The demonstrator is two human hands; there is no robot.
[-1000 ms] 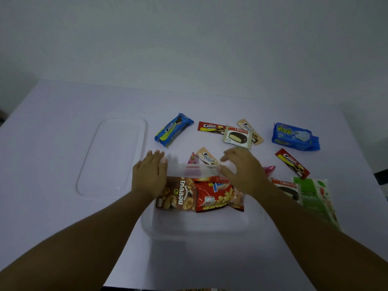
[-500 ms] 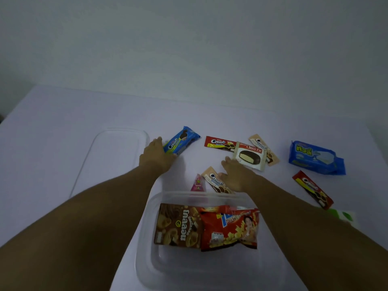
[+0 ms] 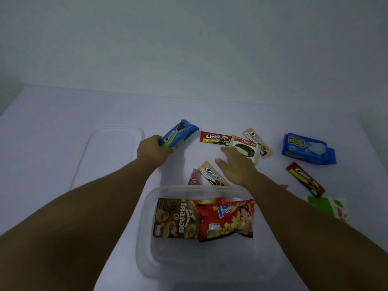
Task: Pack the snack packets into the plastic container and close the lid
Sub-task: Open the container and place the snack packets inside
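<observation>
1. Left hand point(image 3: 154, 151): fingers closed around the near end of the blue rectangular Cream-O biscuit packet point(image 3: 178, 134), at the far left of the scattered snacks; whether the packet is clear of the white tabletop point(image 3: 52, 143) cannot be told.
2. Right hand point(image 3: 236, 165): fingers spread and apart, resting against the near edge of the white Choco Pie wrapper point(image 3: 245, 149), not yet clamped on it.
3. Clear rectangular plastic container point(image 3: 144, 238): nearest the camera, between the forearms, holding a brown biscuit bag point(image 3: 176, 218) and a red potato-snack bag point(image 3: 227, 220) side by side against the far wall.
4. Transparent flat lid point(image 3: 113, 152): off, lying on the table to the left, just beside the left hand.
5. Remaining outside: red Cream-O stick point(image 3: 214, 138), tan stick behind the pie point(image 3: 255, 137), tan Cream-O stick point(image 3: 212, 173), small pink triangular sachet point(image 3: 194, 177), large blue wafer pack point(image 3: 307, 149), dark red stick point(image 3: 305, 179), green pouch at right point(image 3: 327, 206).
6. Risk, end-only grip: blue packet likely to sag or slip, falling short of the rim.
7. Risk, glossy film: pie wrapper apt to slide away under flat fingers, nudging the overlapped sticks.
8. Risk, forearms crossing the rim: light container easily dragged or tipped.
9. Risk, bulky packs piled high: lid possibly failing to seat.
</observation>
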